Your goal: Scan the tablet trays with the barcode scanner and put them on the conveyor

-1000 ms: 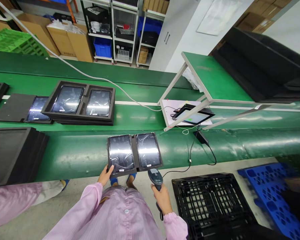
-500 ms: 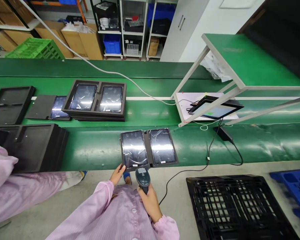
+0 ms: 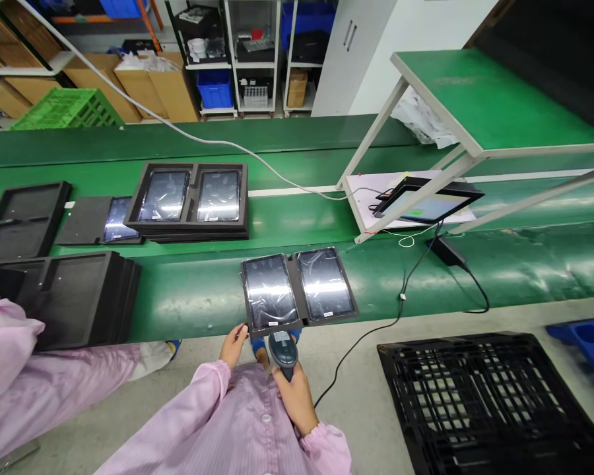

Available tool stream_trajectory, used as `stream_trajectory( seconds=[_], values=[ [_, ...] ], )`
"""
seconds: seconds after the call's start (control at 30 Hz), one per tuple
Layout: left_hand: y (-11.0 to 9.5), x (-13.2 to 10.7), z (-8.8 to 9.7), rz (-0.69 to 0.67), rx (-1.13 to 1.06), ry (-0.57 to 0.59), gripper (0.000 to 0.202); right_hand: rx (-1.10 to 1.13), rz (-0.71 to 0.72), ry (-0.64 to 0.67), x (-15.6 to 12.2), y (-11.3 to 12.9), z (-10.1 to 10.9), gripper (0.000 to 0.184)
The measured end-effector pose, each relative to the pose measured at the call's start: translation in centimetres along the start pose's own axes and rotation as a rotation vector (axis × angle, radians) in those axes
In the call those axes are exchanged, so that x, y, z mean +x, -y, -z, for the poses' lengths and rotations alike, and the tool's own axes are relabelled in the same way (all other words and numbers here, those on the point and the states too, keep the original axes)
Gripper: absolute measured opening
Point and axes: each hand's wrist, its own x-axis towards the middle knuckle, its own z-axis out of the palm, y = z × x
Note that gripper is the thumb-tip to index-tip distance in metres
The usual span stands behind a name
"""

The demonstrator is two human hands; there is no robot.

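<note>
My right hand [image 3: 297,399] is closed round the handle of a dark barcode scanner [image 3: 283,349]. The scanner's head points at the near edge of a thin black foam tray [image 3: 297,290]. My left hand [image 3: 234,345] pinches this tray at its near left corner; the thumb lies on top and some fingers are hidden underneath. Two film-wrapped tablets lie side by side in the tray, a left tablet [image 3: 271,290] and a right tablet [image 3: 325,284], each with a small white label at its near end. The tray's near edge juts slightly past the green bench.
Stacked foam trays [image 3: 194,227] with two tablets stand further back. At left are a stack of bare trays [image 3: 79,290] and a co-worker's pink sleeve [image 3: 10,330]. A tilted screen [image 3: 426,201] sits under a green shelf [image 3: 499,99]; a black pallet [image 3: 475,396] lies on the floor.
The view has tilted slightly. My left hand still holds the tray corner and my right hand the scanner, both nearly unmoved. Part of a co-worker's hand now shows at the left edge.
</note>
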Motion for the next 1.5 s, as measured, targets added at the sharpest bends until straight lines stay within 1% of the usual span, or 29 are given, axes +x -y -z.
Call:
stream_trajectory(
  seconds=[0.1,0.17,0.23,0.3,0.37,0.43,0.57,0.67,0.73,0.83,0.87,0.93,1.0,1.07,1.1,1.17,1.27,1.37,1.43,1.5],
  values=[
    [-0.3,0.0,0.0,-0.015,0.001,-0.019,0.102,0.014,-0.001,0.008,-0.1,0.2,0.1,0.038],
    [-0.6,0.0,-0.2,-0.022,-0.001,-0.021,0.100,0.025,0.014,-0.013,-0.1,0.3,0.5,0.039],
    [-1.0,0.1,-0.5,-0.027,-0.005,-0.023,0.101,0.033,0.028,-0.045,0.3,0.4,1.4,0.041],
    [-1.6,0.3,-0.8,-0.030,-0.009,-0.028,0.104,0.031,0.026,-0.102,1.3,0.3,3.0,0.043],
    [-2.5,0.3,-1.1,-0.030,-0.010,-0.042,0.106,0.016,0.004,-0.188,3.0,-0.2,5.4,0.044],
    [-3.6,0.3,-1.4,-0.018,-0.007,-0.057,0.103,-0.033,-0.028,-0.294,5.0,-0.8,8.4,0.046],
    [-6.2,-0.1,-1.6,0.029,0.034,-0.074,0.084,-0.146,-0.067,-0.462,8.6,-1.9,14.9,0.053],
    [-7.4,0.3,-1.8,0.044,0.104,-0.074,0.078,-0.203,-0.070,-0.524,10.0,-2.2,19.5,0.050],
    [-7.5,1.0,-2.0,0.060,0.134,-0.086,0.085,-0.248,-0.074,-0.546,10.5,-2.3,22.3,0.047],
    [-7.3,2.0,-2.4,0.097,0.125,-0.141,0.102,-0.301,-0.085,-0.564,11.1,-2.7,26.5,0.043],
    [-7.3,2.1,-2.5,0.111,0.116,-0.162,0.104,-0.312,-0.090,-0.567,11.3,-2.9,28.0,0.042],
    [-7.6,1.9,-2.6,0.115,0.084,-0.152,0.099,-0.327,-0.106,-0.567,11.8,-3.6,30.8,0.041],
    [-8.1,1.2,-2.7,0.097,0.040,-0.094,0.086,-0.314,-0.118,-0.564,12.6,-4.5,33.4,0.040],
    [-8.5,0.4,-3.0,0.070,-0.015,-0.064,0.077,-0.264,-0.124,-0.562,13.5,-5.7,35.7,0.040],
    [-8.5,0.0,-3.2,0.063,-0.058,-0.071,0.076,-0.232,-0.127,-0.558,13.9,-6.4,36.6,0.040],
    [-8.3,-0.7,-3.9,0.069,-0.184,-0.106,0.078,-0.181,-0.135,-0.539,14.8,-7.6,38.2,0.042],
    [-7.5,-1.8,-5.1,0.105,-0.394,-0.128,0.078,-0.163,-0.150,-0.492,15.7,-9.0,39.9,0.044],
    [-7.3,-2.8,-6.0,0.096,-0.505,-0.202,0.067,-0.156,-0.163,-0.445,16.2,-9.7,41.5,0.046],
    [-7.9,-3.5,-6.4,0.060,-0.543,-0.246,0.055,-0.151,-0.182,-0.403,16.4,-10.0,42.6,0.046],
    [-9.5,-4.0,-6.8,0.028,-0.549,-0.257,0.047,-0.147,-0.200,-0.360,16.7,-10.1,43.7,0.045]
  ],
)
